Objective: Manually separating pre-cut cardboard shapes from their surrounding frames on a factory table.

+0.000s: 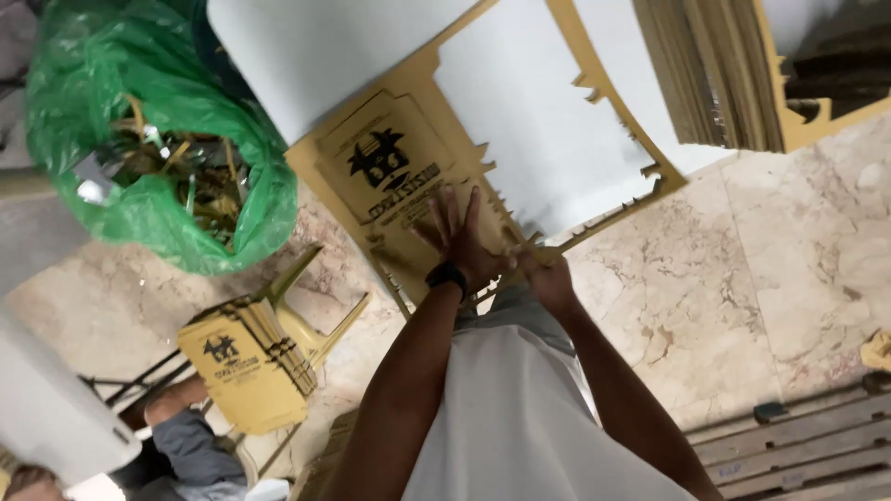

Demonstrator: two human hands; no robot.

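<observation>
A large gold die-cut card sheet [399, 176] with a black printed emblem lies before me, its cut-out frame reaching up and right over a white surface [529, 111]. My left hand [457, 237], with a black watch on the wrist, lies flat with fingers spread on the printed panel. My right hand [546, 275] grips the sheet's lower edge just to the right of it.
A green plastic bag [139, 139] full of gold offcuts sits at left. A stack of punched-out gold panels [243, 366] rests on a yellow stool lower left, beside another person's arm [181, 436]. More stacked sheets [715, 70] top right; wooden slats [789, 445] lower right on marble floor.
</observation>
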